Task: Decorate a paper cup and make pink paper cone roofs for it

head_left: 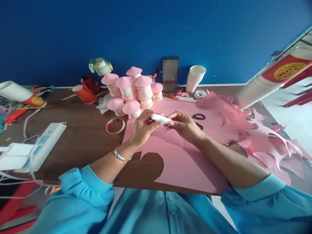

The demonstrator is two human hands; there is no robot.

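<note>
A small white tube that looks like a glue stick (159, 118) is held level between my two hands. My left hand (144, 128) pinches its left part, and my right hand (184, 126) grips the right end with the fingertips. Under both hands lies a large pink paper sheet (185, 165) with a rounded piece cut from its left edge. Black-handled scissors (198, 117) rest on the paper beside my right hand, partly hidden. Just beyond my left hand stand several decorated paper cups with pink cone roofs (131, 107), some stacked on others.
Pink paper scraps (268, 139) spread over the right side. A tall stack of paper cups (263, 83) leans there, and a shorter cup stack (195, 78) stands by the wall. Tape rolls (115, 126) and a power strip (46, 143) with cables lie left; a phone (171, 74) stands behind.
</note>
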